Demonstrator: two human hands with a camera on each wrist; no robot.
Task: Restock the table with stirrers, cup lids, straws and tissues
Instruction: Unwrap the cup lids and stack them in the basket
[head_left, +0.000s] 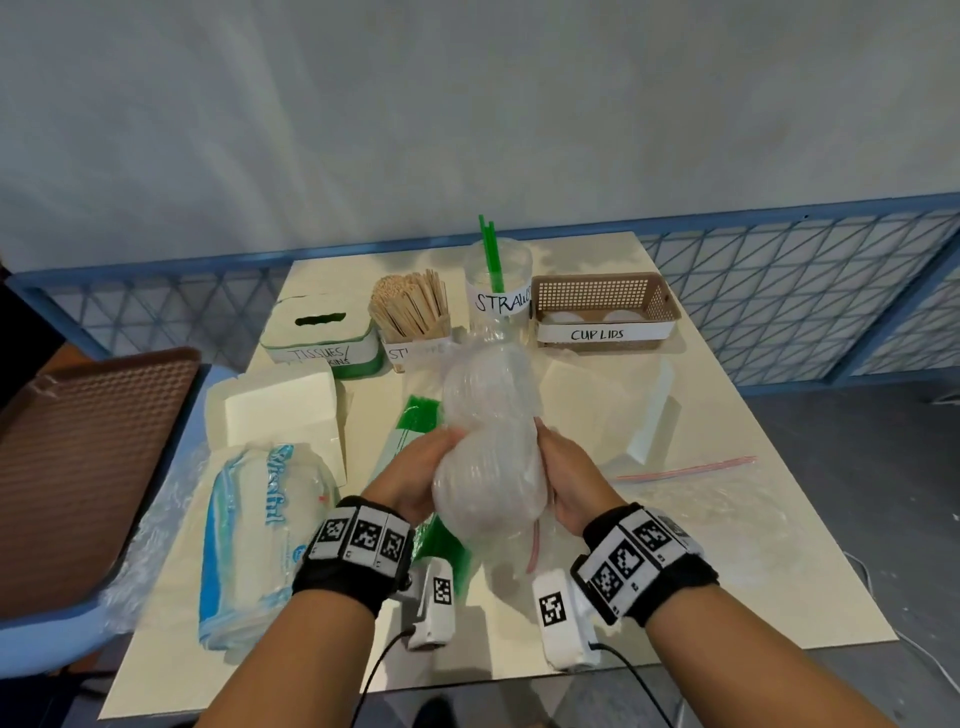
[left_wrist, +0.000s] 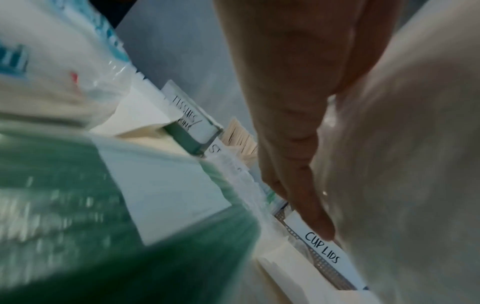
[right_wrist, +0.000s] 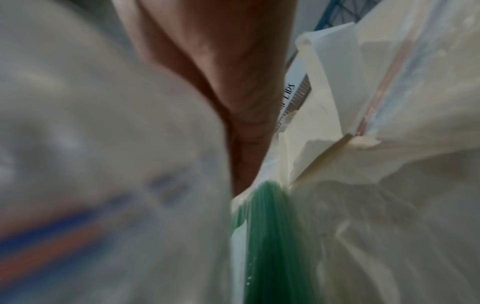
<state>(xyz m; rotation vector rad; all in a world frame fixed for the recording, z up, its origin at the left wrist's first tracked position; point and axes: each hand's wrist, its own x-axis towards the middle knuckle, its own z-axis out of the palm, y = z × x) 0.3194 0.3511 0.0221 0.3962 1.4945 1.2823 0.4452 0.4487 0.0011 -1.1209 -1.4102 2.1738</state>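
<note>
Clear plastic sleeve of cup lids (head_left: 491, 441) sits cupped between our left hand (head_left: 415, 467) and right hand (head_left: 569, 478) — fingers curled round it. We should open it over the far-right basket (head_left: 605, 312) — gently.

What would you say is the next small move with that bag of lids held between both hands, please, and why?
Probably open the clear bag of lids, pressed between the left hand and right hand above the table. Its lids are still wrapped, while the brown CUP LIDS basket at the back right looks nearly bare, with only a couple of lids inside.
</note>
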